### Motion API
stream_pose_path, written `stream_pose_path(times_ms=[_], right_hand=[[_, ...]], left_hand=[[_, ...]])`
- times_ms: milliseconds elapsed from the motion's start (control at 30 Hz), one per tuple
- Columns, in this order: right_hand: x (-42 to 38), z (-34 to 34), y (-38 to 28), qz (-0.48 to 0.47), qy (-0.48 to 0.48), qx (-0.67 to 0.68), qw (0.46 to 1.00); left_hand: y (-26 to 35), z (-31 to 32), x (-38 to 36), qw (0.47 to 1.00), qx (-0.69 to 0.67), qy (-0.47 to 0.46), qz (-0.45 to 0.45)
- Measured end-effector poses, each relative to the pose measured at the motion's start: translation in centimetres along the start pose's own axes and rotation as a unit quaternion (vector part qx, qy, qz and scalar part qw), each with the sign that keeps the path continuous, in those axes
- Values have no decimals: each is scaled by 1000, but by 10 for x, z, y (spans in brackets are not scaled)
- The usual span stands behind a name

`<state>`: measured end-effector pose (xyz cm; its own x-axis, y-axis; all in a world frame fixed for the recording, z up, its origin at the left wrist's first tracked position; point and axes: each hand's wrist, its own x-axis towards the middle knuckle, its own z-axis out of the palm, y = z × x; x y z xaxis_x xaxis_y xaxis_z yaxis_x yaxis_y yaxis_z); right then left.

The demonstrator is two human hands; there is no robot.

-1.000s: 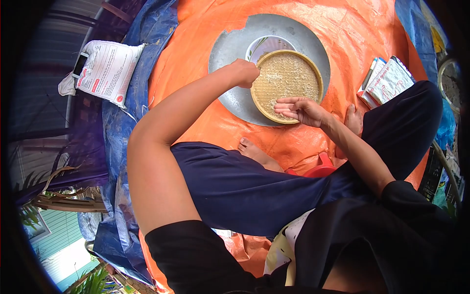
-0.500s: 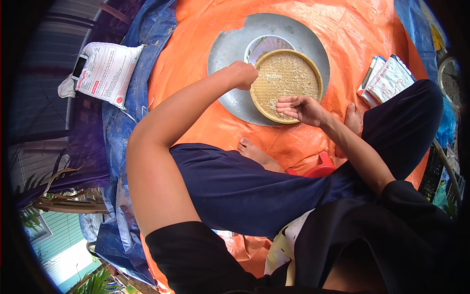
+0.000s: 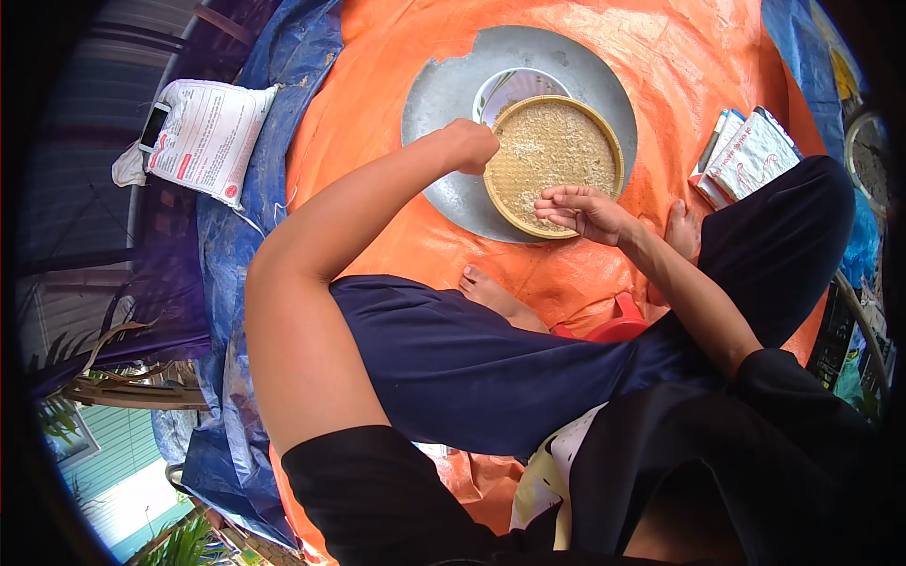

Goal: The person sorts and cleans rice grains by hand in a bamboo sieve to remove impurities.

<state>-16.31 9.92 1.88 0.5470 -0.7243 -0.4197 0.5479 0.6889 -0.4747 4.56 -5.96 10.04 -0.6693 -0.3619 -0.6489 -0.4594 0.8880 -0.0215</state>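
A round woven bamboo sieve [image 3: 538,170] holds a thin spread of pale grain, with a denser whitish patch toward its upper left. At its left rim, my left hand [image 3: 472,146] is closed with the fingers curled round the edge. Over the sieve's lower right part hovers my right hand [image 3: 590,213], its fingers stretched out and the thumb lying along them. A white bowl [image 3: 498,87] with a leaf pattern is partly hidden behind the sieve's upper rim. Beneath both lies a wide grey metal tray [image 3: 444,104].
Orange tarpaulin [image 3: 377,85] covers the ground, with blue sheeting [image 3: 226,264] on the left. A white printed sack [image 3: 212,137] carries a phone [image 3: 153,127]. Printed packets [image 3: 750,156] lie by my right knee. Part of a red plastic stool [image 3: 618,325] shows under my legs.
Almost nothing differs. My right hand's fingers have turned slightly and drawn a little closer together; my left hand stays at the sieve's rim.
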Motion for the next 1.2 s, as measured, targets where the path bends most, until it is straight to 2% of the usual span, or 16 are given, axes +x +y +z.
stream_pose_path(times_ms=[800,1200], right_hand=[[3,-8,2,12,58,14,998],[3,-8,1,12,27,-2,1000]], left_hand=[[4,-4,2,998,-34,-34,-29],[5,-6,2,997,-41,-47,-35]])
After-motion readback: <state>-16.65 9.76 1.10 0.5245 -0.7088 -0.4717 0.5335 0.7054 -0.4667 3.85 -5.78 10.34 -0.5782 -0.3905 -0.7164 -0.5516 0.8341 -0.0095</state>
